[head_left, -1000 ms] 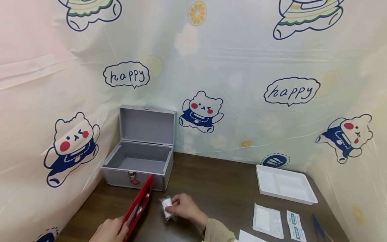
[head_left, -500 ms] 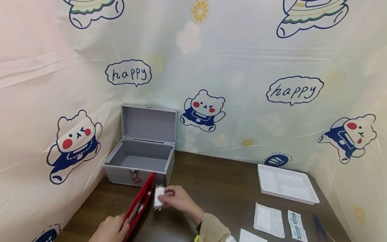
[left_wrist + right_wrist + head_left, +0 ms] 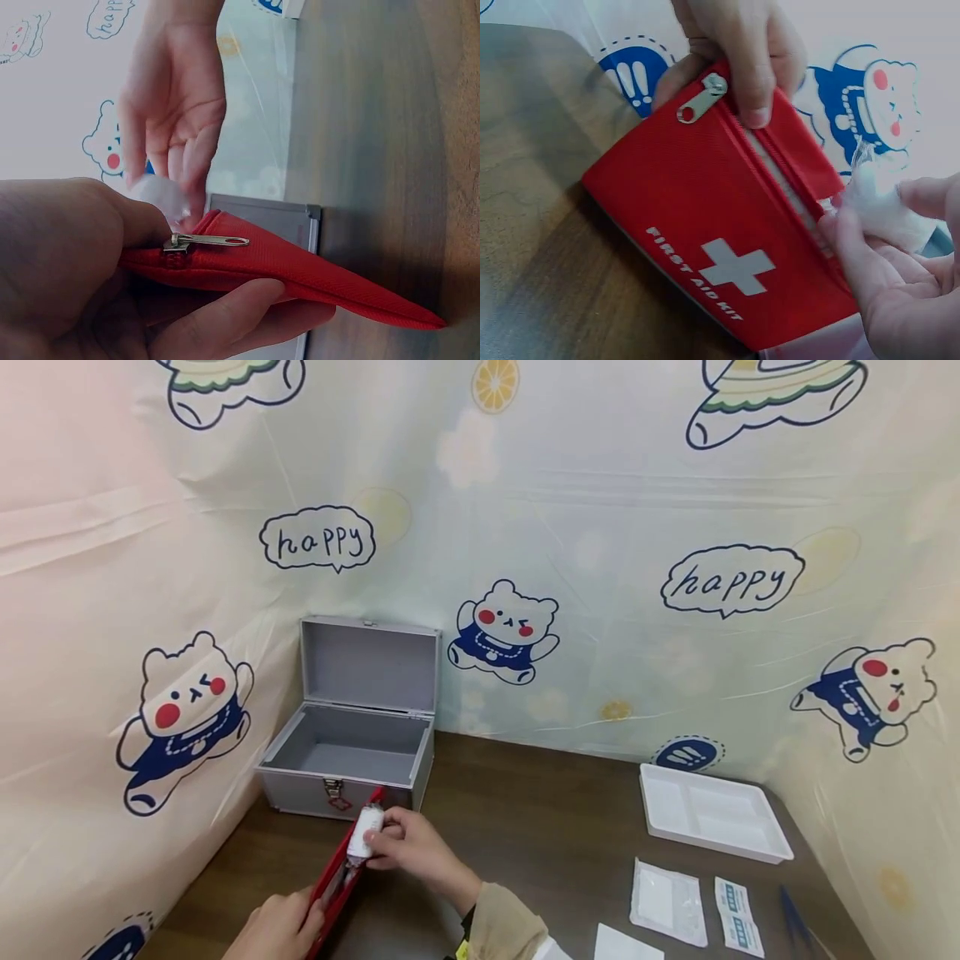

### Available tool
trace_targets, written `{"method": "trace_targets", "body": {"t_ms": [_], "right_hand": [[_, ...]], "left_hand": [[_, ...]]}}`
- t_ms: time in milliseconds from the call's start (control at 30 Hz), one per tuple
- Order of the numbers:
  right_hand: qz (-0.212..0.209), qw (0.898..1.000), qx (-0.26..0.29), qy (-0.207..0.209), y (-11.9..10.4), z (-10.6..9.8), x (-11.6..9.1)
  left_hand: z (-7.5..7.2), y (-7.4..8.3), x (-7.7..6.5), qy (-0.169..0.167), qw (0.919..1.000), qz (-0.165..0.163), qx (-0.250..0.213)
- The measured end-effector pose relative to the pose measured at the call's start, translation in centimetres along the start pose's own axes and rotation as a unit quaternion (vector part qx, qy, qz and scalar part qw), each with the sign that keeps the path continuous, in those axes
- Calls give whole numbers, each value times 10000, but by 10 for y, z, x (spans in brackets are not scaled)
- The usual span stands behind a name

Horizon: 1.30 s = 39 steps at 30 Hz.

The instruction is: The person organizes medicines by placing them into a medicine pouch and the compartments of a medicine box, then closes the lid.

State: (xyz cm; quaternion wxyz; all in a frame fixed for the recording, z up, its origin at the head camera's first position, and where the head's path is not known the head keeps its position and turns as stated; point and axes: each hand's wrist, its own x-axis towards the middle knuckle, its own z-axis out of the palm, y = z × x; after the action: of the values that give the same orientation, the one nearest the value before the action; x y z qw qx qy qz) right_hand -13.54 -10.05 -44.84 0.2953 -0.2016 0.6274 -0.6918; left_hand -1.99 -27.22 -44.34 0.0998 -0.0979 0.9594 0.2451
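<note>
My left hand (image 3: 273,928) grips the end of a red zippered first aid pouch (image 3: 679,176) with a white cross and lettering on its side. Along its top the zip is undone, and a narrow slit shows pale contents that I cannot make out. Between thumb and fingers, my right hand (image 3: 422,853) pinches a white bandage roll (image 3: 365,833) in a clear wrapper. The roll is at the pouch's opening, towards its far end. In the left wrist view the metal zip pull (image 3: 214,240) lies near the left thumb, and the roll is partly hidden.
A grey metal case (image 3: 341,793) with its lid raised stands behind the pouch. To the right are a white divided tray (image 3: 738,852), a clear-wrapped white packet (image 3: 667,903), small blue-and-white packets (image 3: 738,917), a blue tool (image 3: 793,917) and a white sheet (image 3: 626,945). Printed cloth surrounds the table.
My right hand has carried the bandage roll left and slightly up, from beside the pouch to its opening. The left hand and pouch stay nearly in place.
</note>
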Motion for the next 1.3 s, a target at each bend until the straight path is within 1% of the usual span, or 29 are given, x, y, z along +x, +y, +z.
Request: {"method": "trace_targets", "body": {"t_ms": [100,200,267,367,533,700,833,900,933,1033,1133,1233,1300], "right_hand": [[-29,9998,-195,45,7,7,1],[-217,9965,-765,240,9,12,0],[-391,9911,-1226,349,9,15,-1],[-648,9822,-1713,425,9,19,-1],[-978,9713,-2129,408,11,22,-1],[-1480,9515,-2651,494,15,25,0],[-1699,9384,-2936,658,18,27,1],[-1799,9279,-3171,786,19,27,2],[-1873,9205,-3325,842,20,27,2],[-2088,8931,-3869,958,23,28,3],[-2225,8697,-4284,1030,26,30,4],[-2199,8458,-4691,1272,28,33,6],[-2124,8239,-5038,1490,29,33,8]], "left_hand": [[1,-2,-1,-64,10000,-27,59],[1,-3,-2,27,9999,8,100],[1,-4,-2,173,9997,84,127],[-1,-5,-2,299,9995,76,113],[-3,-8,-2,251,9996,6,112],[-3,-10,-2,154,9998,-100,6],[-3,-12,-3,154,9998,-125,-83],[-2,-12,-3,123,9997,-154,-141],[-2,-12,-3,105,9997,-170,-170],[-3,-11,-3,86,9995,-197,-211],[-3,-11,-4,116,9996,-163,-197],[-3,-11,-5,152,9997,-115,-179],[-3,-12,-5,178,9997,-94,-168]]}}
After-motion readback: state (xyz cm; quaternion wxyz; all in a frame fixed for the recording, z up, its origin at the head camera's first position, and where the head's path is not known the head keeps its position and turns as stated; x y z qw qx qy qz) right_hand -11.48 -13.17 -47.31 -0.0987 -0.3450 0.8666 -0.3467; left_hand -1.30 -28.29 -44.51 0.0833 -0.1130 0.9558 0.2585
